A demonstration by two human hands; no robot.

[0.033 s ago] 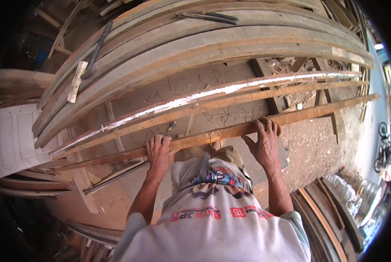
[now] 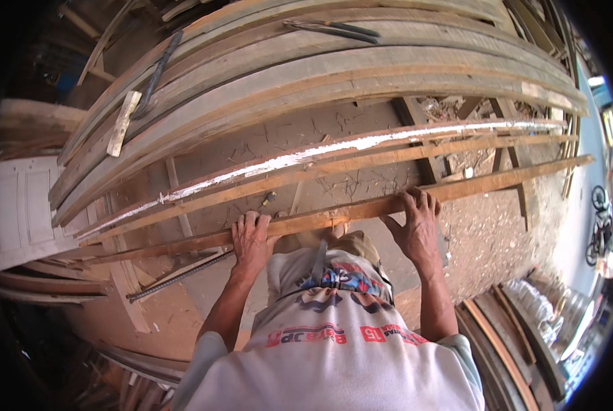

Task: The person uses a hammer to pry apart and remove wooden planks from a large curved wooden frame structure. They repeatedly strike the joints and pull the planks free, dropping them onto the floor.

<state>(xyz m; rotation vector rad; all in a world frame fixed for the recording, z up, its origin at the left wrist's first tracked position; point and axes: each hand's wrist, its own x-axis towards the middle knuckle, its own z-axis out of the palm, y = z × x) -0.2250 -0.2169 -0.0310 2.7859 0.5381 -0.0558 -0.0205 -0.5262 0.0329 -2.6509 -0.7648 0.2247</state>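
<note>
A long, narrow wooden batten (image 2: 347, 212) lies across in front of my body, its right end reaching far out to the side. My left hand (image 2: 251, 241) is closed over its near edge, fingers curled across the top. Farther right, my right hand (image 2: 417, 229) grips the same batten, thumb on the near side and fingers over the far side. Just beyond it run a plain batten (image 2: 347, 162) and another batten with flaking white paint (image 2: 265, 163), neither touched by my hands.
Thick planks (image 2: 306, 61) lie stacked at the far side, bearing a hammer (image 2: 157, 75) and long-handled pincers (image 2: 340, 31). Bent nails litter the ground beyond the battens. A white panelled door (image 2: 26, 205) leans left; more boards (image 2: 498, 335) lie at the lower right.
The whole view has shifted slightly, with the battens' right ends appearing a little lower. Both hands keep their places on the batten.
</note>
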